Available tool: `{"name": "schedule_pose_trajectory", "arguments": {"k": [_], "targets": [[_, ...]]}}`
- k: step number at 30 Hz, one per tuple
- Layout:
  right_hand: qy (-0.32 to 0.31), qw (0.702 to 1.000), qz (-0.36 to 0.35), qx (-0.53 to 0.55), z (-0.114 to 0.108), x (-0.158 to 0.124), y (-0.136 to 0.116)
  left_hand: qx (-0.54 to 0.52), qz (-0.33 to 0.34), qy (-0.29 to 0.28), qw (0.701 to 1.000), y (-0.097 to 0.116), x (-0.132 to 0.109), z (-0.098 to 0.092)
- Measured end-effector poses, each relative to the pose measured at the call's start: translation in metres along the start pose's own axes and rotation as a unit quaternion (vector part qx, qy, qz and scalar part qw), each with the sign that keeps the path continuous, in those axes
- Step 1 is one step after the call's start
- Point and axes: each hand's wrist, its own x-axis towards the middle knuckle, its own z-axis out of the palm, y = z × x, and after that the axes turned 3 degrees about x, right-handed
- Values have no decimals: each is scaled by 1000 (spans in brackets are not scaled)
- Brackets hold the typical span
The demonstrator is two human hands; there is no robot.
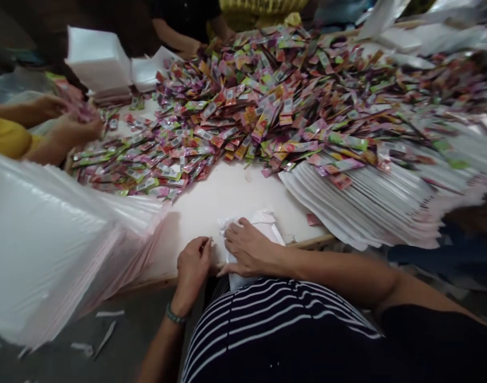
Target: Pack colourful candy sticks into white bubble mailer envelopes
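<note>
A white plastic packet (269,227) lies at the table's front edge, against the striped shirt. My right hand (249,249) rests on it with the fingers spread and bent, palm down. Just left of the packet is my left hand (194,260), its thumb and index finger pinched together beside a tiny pale bit at the fingertips, too small to name. A beaded bracelet (175,315) circles my left wrist. Beyond both hands spreads a large heap of small colourful packets (263,106).
Stacked white sleeves (47,229) overhang the table (219,191) at left; another fanned stack (371,202) lies right. A white stack (97,58) stands at back left. One person's hands (75,127) hold packets at left; another person's arm (175,37) reaches in behind the heap.
</note>
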Motion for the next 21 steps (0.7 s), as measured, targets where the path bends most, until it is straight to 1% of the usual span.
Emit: {"name": "schedule_pose_trajectory", "arguments": {"k": [2, 4, 5, 7, 9, 10, 12, 13, 15, 17, 18, 19, 20, 21], "targets": [[9, 999, -24, 21, 0, 2, 3, -47, -64, -44, 996, 5, 7, -2], [27, 995, -48, 85, -1, -4, 12, -109, -103, -95, 984, 11, 15, -1], [45, 991, -39, 121, -1, -10, 17, -149, -115, -121, 975, 14, 18, 2], [79, 980, 23, 179, 2, -25, 29, -237, -141, -166, 947, 23, 23, 9], [86, 967, 90, 220, 12, -40, 43, -330, -171, -198, 907, 33, 27, 17], [77, 962, 102, 240, 18, -46, 49, -377, -185, -208, 883, 38, 29, 20], [60, 953, 89, 283, 32, -54, 60, -458, -198, -210, 841, 48, 32, 25], [59, 948, 77, 303, 38, -57, 65, -490, -197, -203, 825, 52, 33, 27], [78, 938, 66, 331, 44, -58, 71, -532, -183, -179, 807, 59, 33, 26], [132, 929, 98, 332, 39, -57, 74, -551, -158, -163, 803, 65, 30, 21], [165, 925, 122, 318, 31, -57, 74, -554, -140, -162, 805, 68, 28, 18], [195, 924, 147, 295, 19, -58, 73, -552, -119, -166, 809, 71, 26, 14], [212, 926, 166, 265, 4, -59, 72, -544, -95, -173, 816, 75, 24, 10], [210, 933, 176, 234, -14, -61, 70, -530, -72, -183, 825, 78, 21, 6]]}}
